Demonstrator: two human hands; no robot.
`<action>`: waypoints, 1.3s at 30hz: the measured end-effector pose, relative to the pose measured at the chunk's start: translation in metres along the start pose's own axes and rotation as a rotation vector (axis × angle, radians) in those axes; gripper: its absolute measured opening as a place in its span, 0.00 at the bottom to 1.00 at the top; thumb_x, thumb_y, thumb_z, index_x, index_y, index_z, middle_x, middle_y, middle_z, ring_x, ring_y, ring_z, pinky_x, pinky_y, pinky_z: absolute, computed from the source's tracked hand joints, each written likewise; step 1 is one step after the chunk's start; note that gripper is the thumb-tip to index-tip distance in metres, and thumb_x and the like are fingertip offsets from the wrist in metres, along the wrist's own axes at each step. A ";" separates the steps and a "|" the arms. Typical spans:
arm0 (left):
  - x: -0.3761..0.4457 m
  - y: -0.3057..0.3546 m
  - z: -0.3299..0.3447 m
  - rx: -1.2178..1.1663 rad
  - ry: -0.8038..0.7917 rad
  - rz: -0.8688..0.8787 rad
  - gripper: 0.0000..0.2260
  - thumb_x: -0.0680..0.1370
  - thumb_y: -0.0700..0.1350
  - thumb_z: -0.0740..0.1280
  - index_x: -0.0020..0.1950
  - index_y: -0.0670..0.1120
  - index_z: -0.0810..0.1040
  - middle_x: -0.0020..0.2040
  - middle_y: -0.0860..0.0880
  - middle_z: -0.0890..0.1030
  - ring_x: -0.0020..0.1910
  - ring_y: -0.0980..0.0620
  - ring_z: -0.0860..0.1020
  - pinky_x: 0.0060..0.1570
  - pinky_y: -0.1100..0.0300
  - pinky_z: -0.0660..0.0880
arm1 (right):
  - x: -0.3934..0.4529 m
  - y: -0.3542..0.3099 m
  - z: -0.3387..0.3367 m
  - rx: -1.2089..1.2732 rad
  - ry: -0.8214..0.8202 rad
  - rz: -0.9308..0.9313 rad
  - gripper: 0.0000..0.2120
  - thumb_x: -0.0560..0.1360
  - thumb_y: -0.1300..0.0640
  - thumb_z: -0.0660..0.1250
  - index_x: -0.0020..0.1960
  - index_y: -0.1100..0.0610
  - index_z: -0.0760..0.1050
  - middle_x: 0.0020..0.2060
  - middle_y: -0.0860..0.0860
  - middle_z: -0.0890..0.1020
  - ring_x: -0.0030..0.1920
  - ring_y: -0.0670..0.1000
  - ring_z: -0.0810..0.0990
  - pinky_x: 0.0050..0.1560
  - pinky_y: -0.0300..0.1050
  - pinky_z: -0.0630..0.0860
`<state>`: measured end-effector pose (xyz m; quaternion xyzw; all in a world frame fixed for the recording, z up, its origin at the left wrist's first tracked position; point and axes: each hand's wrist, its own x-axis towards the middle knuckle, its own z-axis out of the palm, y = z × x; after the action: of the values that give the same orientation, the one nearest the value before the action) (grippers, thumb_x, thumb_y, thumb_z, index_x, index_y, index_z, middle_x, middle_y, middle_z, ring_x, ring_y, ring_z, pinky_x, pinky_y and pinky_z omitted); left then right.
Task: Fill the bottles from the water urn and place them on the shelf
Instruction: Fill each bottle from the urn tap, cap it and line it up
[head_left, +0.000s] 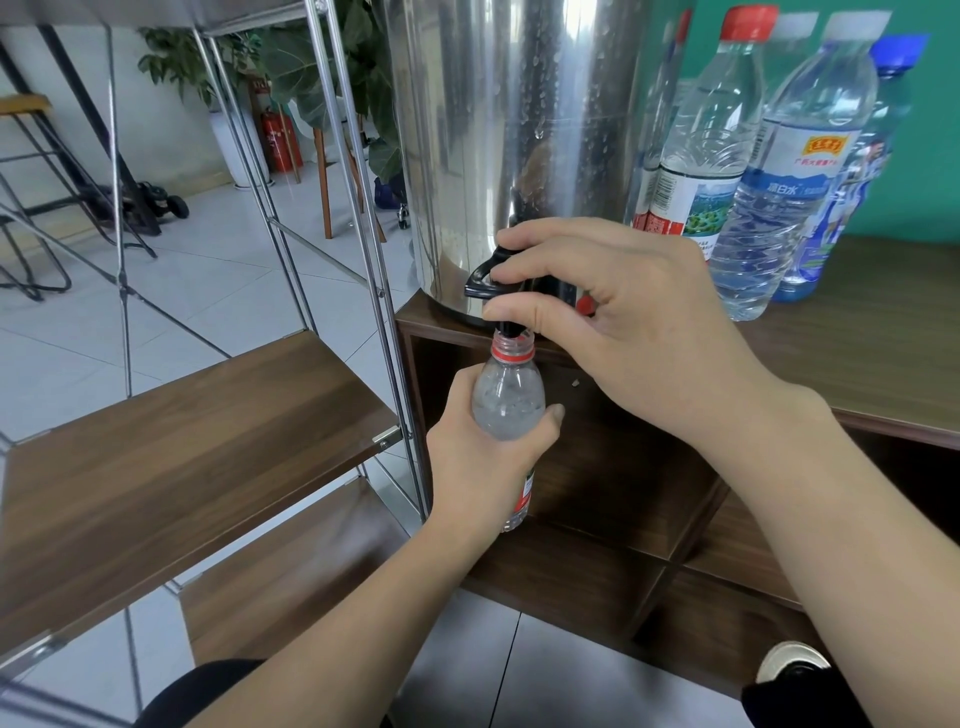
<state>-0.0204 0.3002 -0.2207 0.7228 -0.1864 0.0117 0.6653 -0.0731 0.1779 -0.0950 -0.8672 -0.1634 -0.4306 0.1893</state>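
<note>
Under the urn (498, 145) tap (485, 278), pinched by the right hand (613, 322), the left hand (478, 462) fingers curl round an uncapped bottle (508, 400).

urn (519, 130) top: cropped | tap spout (511, 328): hidden by right hand (613, 322)

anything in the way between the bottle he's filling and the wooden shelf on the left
Nothing visible blocks it. The left hand holds the bottle under the tap, which the right hand grips. The wooden shelf lies just left; only the rack's metal posts stand at its near corner.
</note>
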 end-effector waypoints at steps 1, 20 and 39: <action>0.000 0.000 0.000 -0.003 -0.001 -0.002 0.23 0.71 0.50 0.82 0.60 0.57 0.76 0.53 0.57 0.83 0.53 0.60 0.82 0.56 0.59 0.80 | 0.000 0.000 0.000 0.001 0.000 0.002 0.11 0.78 0.51 0.72 0.54 0.58 0.85 0.57 0.53 0.85 0.58 0.47 0.82 0.61 0.39 0.76; 0.001 -0.003 0.000 -0.015 0.000 -0.003 0.22 0.70 0.49 0.82 0.59 0.56 0.77 0.52 0.56 0.84 0.52 0.57 0.83 0.59 0.49 0.81 | -0.001 0.001 0.001 0.003 0.002 0.000 0.10 0.78 0.52 0.72 0.53 0.58 0.85 0.57 0.53 0.85 0.59 0.47 0.82 0.60 0.37 0.75; -0.001 -0.003 -0.001 -0.003 -0.003 -0.004 0.21 0.71 0.49 0.82 0.59 0.56 0.77 0.51 0.55 0.85 0.52 0.57 0.84 0.58 0.49 0.81 | 0.001 0.001 0.001 0.008 0.007 -0.022 0.10 0.78 0.52 0.72 0.53 0.59 0.85 0.54 0.54 0.86 0.59 0.48 0.82 0.61 0.43 0.77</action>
<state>-0.0199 0.3012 -0.2239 0.7223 -0.1862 0.0091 0.6660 -0.0717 0.1775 -0.0948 -0.8631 -0.1737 -0.4351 0.1887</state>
